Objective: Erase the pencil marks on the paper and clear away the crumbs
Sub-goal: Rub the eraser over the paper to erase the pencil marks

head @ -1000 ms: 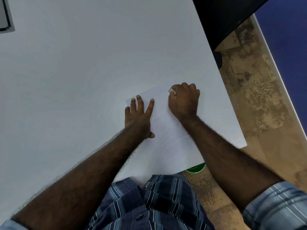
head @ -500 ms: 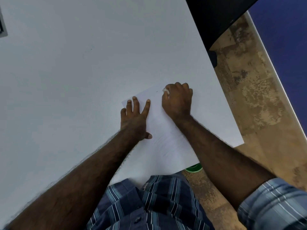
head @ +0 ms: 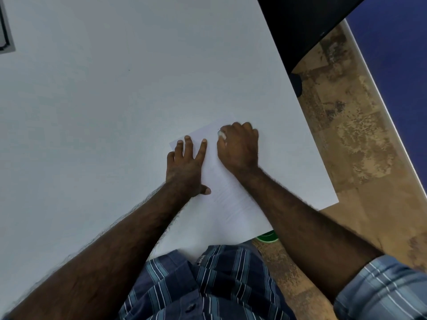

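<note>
Head view: on the paper (head: 227,195), the left hand (head: 186,168) presses flat with fingers spread, while the right hand (head: 239,147) curls around a white eraser (head: 221,134) at the paper's far end.

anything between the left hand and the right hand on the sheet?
Head view: only a bare strip of the paper lies between the left hand, pressed flat on the sheet, and the right hand, which grips the eraser. Nothing else sits there.

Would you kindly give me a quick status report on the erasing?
Left hand flat, pinning the paper. Right hand gripping the eraser at the sheet's far end. Faint marks by the eraser. Nothing in the way.
</note>
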The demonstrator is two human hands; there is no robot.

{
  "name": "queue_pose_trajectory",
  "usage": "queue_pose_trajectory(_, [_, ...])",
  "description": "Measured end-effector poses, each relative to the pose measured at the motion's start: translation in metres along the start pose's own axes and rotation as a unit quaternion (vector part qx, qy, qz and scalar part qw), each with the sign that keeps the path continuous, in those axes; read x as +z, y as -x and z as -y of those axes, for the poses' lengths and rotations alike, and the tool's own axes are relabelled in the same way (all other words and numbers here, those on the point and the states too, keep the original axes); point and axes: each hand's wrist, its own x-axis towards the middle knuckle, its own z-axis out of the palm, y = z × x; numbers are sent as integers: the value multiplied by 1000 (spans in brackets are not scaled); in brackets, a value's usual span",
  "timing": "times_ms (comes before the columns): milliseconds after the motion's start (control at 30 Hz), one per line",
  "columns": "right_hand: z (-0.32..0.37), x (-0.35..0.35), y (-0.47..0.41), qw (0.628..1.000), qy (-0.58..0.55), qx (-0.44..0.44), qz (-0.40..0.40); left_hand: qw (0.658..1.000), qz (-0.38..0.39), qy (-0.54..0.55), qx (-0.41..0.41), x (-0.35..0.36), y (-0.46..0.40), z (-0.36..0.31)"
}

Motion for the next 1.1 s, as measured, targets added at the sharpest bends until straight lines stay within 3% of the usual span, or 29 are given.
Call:
queue_pose_trajectory(100, [13, -2, 43, 997, -25, -58, 51, 1000, -8, -5, 2, 1, -1, 0])
queue_pose_trajectory(200, [8, -1, 58, 994, -18, -98, 53, 1000, -6, -6, 5, 1, -1, 0])
queue_pose_trajectory(367, [-21, -5, 14, 1000, 3, 14, -13, 1000, -5, 0, 5, 1, 0, 0])
queue_pose_trajectory(467, [-24, -6, 3, 998, -11, 57, -11, 1000, -2, 3, 6, 0, 0, 1])
queue_pose_trajectory(733, [3, -7, 68, 998, -47, -17, 38, 993, -84, 69, 43, 14, 14, 24])
queue_pose_trajectory(867, [-2, -1, 64, 998, -56, 4, 22, 983, -163, 81, 39, 33, 21, 40])
queue_pose_trajectory(1100, [-7, 0, 55, 997, -62, 22, 27, 989, -111, 89, 52, 50, 29, 40])
